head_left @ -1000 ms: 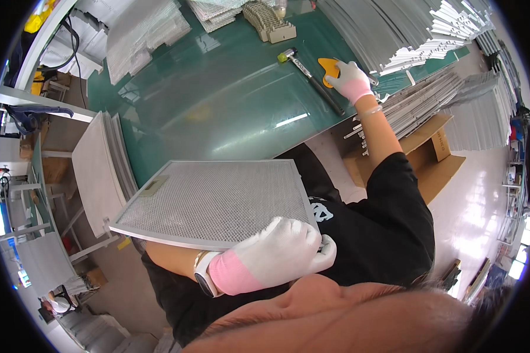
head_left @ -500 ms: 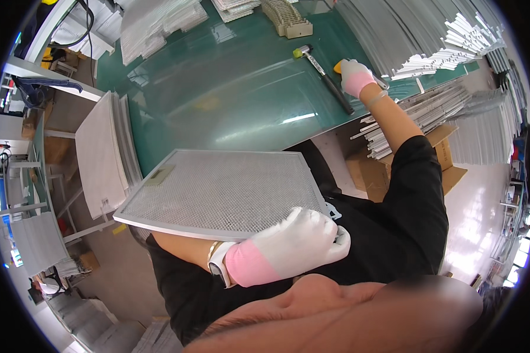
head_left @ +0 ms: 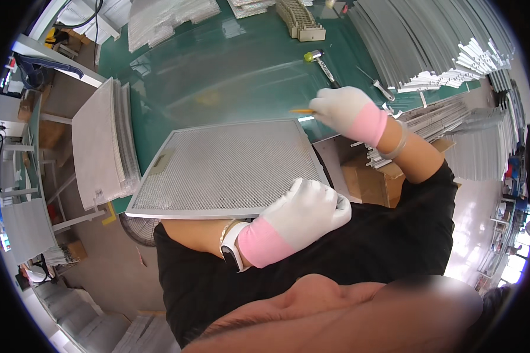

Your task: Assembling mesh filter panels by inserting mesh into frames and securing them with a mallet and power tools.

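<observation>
ok, both hands gloved and busy. left hand is curled tight at the near right edge of the mesh panel — looks like a grip on the frame, though its fingertips are hidden. panel spreads beyond and to the left of that hand, tilted, near edge over the left forearm; a small tab sits at its far left side.

right hand is pinched narrow on a thin yellow tool, which sticks out to its left, seen almost edge-on, by the panel's far right corner. can't tell if the two touch.

just beyond the right hand: hammer on the green table, handle partly hidden by the glove. to that hand's far right, a thin-shafted tool, then a stack of grey strips. pale panels stand well left of the left hand.

step in hand, my read: left steadies the panel, right has the yellow tool picked up, not clearly in use. next move calls for a firm left hold, tool edge lined up to the frame — and light pressure near the mesh.
</observation>
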A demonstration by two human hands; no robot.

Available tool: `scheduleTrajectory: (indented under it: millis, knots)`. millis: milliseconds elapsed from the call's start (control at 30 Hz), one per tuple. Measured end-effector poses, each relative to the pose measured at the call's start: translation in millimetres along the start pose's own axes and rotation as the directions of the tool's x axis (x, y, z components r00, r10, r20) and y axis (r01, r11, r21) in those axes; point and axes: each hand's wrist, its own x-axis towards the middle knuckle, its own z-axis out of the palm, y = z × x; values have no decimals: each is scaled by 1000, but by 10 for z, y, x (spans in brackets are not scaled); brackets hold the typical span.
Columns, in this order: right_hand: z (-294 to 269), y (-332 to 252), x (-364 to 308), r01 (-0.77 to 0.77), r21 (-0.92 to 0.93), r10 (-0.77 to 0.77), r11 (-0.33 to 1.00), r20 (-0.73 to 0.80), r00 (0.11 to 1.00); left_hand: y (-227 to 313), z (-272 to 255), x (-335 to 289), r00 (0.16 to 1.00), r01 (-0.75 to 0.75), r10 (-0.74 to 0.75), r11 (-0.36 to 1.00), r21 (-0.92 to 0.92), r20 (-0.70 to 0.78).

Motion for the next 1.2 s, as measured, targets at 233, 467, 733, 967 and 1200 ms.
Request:
scheduleTrajectory:
  millis: [233,467,733,967,1200]
  knots:
    - [-11,-362,800,108,55,-121,993,383,916,-84,-168,188,996,83,-78,982,-171,35]
    - [129,-434,1052,97,120,-149,988,594,791,-215,-197,276,996,88,-83,956,-280,29]
    - [190,-323,857,175,250,-267,952,406,874,-268,-192,267,993,83,-101,962,-261,-57]
    - [-311,303,306,-21,569,367,822,-501,784,-386,-16,255,976,187,-207,956,-225,-67]
    - [1282,1718,-352,-549,397,672,735,-533,513,-276,-52,237,988,146,-153,965,-216,-16]
